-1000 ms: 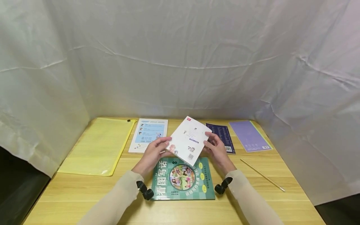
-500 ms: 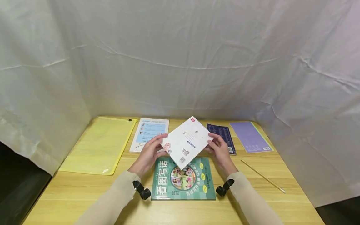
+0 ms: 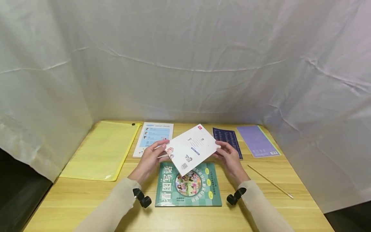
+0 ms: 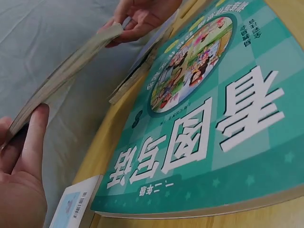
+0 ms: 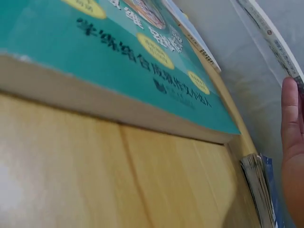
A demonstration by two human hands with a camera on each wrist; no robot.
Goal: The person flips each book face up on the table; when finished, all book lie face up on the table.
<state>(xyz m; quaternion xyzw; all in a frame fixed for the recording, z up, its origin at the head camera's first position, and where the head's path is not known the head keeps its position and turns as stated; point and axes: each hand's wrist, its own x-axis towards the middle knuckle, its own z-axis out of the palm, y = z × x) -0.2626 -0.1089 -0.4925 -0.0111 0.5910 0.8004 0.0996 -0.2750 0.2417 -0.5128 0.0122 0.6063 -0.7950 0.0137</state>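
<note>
Between my two hands a small white book (image 3: 192,148) is held up at a slant, its cover with small drawings and a QR code facing up. My left hand (image 3: 151,158) grips its left corner, thumb on top and fingers beneath. At the opposite corner my right hand (image 3: 229,160) pinches it the same way. The left wrist view shows the page edges of the white book (image 4: 66,66) raised above the table. Below it lies a thick green book (image 3: 188,193) with a round picture on its cover, partly overlapped by the white one in the head view.
A yellow zip pouch (image 3: 98,151) lies at the left, beside a white-and-blue book (image 3: 155,133). Behind my right hand are a dark blue book (image 3: 229,138) and a purple notebook (image 3: 258,141). A thin wooden stick (image 3: 269,180) lies at the right. Grey cloth (image 3: 185,64) walls the table.
The white book has turned clockwise and flattened slightly in my hands. My left hand has shifted left and my right hand slightly to the right. The green book stays put.
</note>
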